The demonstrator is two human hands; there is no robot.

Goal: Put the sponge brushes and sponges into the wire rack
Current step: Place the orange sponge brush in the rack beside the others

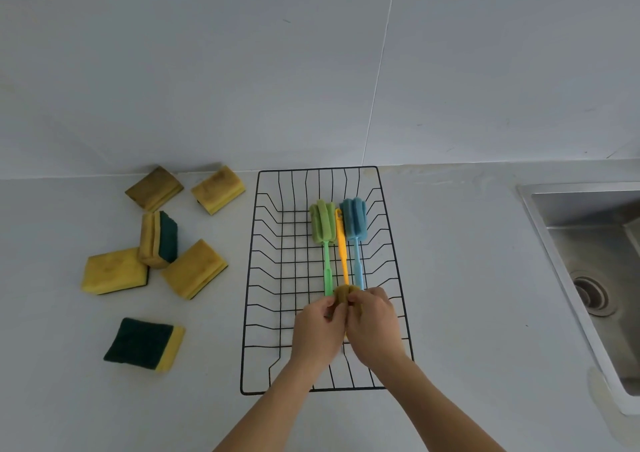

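Observation:
A black wire rack (251,278) sits on the grey counter. Inside it lie a green sponge brush (323,226) and a blue sponge brush (353,219), heads toward the wall. Between them lies an orange brush (342,243), its handle pointing toward the wall and its brownish sponge head toward me. My left hand (317,327) and my right hand (375,323) meet over the rack's near half, both gripping that sponge head. Several yellow-and-green sponges (194,269) lie on the counter left of the rack, the nearest one (143,344) green side up.
A steel sink (595,278) with a drain is set into the counter at the right. A pale tiled wall (311,70) rises directly behind the rack and sponges.

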